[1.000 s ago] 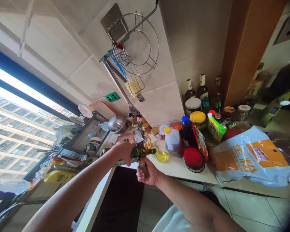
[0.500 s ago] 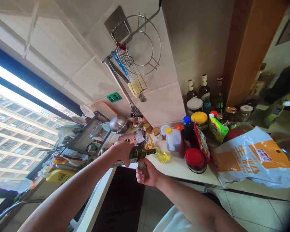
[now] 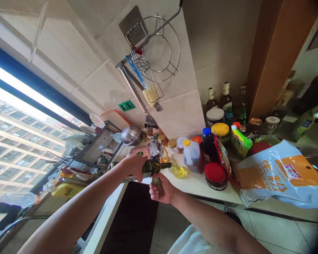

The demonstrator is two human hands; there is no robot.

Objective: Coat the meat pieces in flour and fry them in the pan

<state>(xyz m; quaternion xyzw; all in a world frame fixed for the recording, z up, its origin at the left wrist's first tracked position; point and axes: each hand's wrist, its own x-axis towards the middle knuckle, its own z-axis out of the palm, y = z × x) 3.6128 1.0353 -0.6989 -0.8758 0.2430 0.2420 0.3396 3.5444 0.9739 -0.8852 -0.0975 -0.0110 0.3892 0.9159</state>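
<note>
Left hand: left hand [image 3: 134, 165] is wrapped round the body of a dark green glass bottle [image 3: 148, 168], gripping it firmly; the forearm runs in from the lower left of the view
Bottle: tipped over to lie nearly level, its neck pointing right and its mouth right at the rim of a small clear glass [image 3: 177, 171]; a pale label shows on its side below the fingers
Glass: stands on the white counter [image 3: 193, 183] just right of the bottle's mouth; yellow liquid sits in it
Right hand: right hand [image 3: 161, 190] is clenched below the bottle, at the counter's front edge; a small round cap [image 3: 155, 181] shows at the top of the fist, pinched between thumb and fingers
Behind the glass: a white jug with a yellow cap [image 3: 191, 155], a dark bottle with a blue cap [image 3: 207, 143] and a squat jar with a red lid [image 3: 214, 173] stand close together; several small jars with gold lids are further back by the wall
Right side: a white and orange plastic bag [image 3: 281, 173] lies slumped on the counter; tall brown bottles [image 3: 224, 97] stand in the corner behind it
Wall: a wire rack [image 3: 153, 53] hangs on the tiles with utensils in it; a steel bowl [image 3: 131, 135] sits below, near a green socket [image 3: 126, 105]
Left side: a window [image 3: 18, 141] shows buildings outside
</note>
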